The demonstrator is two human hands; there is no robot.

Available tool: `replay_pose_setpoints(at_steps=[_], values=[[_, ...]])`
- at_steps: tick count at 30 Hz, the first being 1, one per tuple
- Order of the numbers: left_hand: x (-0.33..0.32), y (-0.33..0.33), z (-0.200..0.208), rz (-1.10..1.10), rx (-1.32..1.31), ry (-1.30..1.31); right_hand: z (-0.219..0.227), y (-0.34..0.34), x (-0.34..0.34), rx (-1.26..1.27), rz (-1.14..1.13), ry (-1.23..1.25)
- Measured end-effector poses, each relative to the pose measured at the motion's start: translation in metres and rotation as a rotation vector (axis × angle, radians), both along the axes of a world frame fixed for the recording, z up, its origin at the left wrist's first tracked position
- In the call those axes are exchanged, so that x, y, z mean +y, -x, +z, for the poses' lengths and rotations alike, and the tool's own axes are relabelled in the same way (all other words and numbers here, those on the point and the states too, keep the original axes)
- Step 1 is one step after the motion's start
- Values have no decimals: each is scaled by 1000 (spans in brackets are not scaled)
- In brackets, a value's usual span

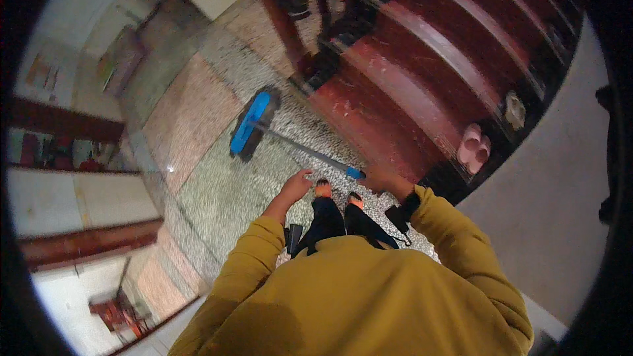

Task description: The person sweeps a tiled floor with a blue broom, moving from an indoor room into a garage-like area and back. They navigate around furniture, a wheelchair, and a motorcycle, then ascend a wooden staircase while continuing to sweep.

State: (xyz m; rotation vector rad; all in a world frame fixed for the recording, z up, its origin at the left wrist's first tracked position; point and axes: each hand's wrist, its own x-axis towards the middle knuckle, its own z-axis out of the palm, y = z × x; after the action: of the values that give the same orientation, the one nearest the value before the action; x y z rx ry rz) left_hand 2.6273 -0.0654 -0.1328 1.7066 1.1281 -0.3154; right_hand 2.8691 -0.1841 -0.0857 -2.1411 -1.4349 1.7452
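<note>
A push broom (245, 130) with a wide blue head and dark bristles lies against the stone-patterned floor, ahead and slightly left of me. Its thin grey handle slants back toward my right side, ending in a blue grip. My right hand (384, 179) is closed around that end of the handle, though its fingers are partly blurred. Below the handle and apart from it, my left hand (296, 186) hangs with loosely bent fingers and nothing in it. Both arms wear mustard-yellow sleeves, and a dark band circles my right wrist.
Red stairs (395, 99) with pale edges rise on the right. Pink slippers (473, 149) and a pale shoe (515, 111) rest on them. A dark wooden post (280, 20) stands at the stair foot. White cabinets (49, 203) with red-brown ledges line the left.
</note>
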Motion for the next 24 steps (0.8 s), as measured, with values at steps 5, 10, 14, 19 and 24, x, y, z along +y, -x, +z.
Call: replay_pose_setpoints(at_steps=[5, 10, 14, 19, 24], values=[[42, -65, 15, -319, -254, -481, 68, -5, 21, -256, 128, -217], [92, -105, 43, -696, -342, -370, 144, 2, 66, -223, 57, -125], [116, -127, 68, -757, -422, -116, 208, -17, 89, -253, 56, -184], [173, -165, 83, -704, -407, -140, 238, -67, 102, 398, -765, -612], [220, -202, 85, -504, -393, -160, 142, -101, 87, 133, -1007, -896]])
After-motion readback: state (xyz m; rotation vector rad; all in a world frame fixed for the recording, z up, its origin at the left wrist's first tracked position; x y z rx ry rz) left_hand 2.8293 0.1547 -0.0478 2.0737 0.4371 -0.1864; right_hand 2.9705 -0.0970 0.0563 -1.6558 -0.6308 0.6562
